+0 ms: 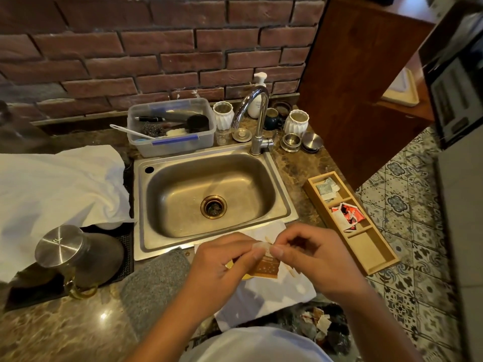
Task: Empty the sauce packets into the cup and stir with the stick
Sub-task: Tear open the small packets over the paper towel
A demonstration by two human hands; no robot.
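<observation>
Two hands — the left hand (222, 265) and the right hand (313, 259) — share one brown sauce packet (265, 267). One wooden stick (288, 270) shows beneath them. One wooden tray (376, 259) has three compartments; the packets in two of them are too jumbled to count. One steel sink (156, 246), one faucet (257, 118), one soap pump bottle (257, 100). Two white ribbed jars (223, 116) — and one clear plastic tub (180, 145). One steel-lidded glass jar (62, 246).

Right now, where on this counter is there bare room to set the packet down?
Free: stone left of the grey mat, and the wooden tray's near compartment. Crowded: behind the sink, around the faucet.
</observation>
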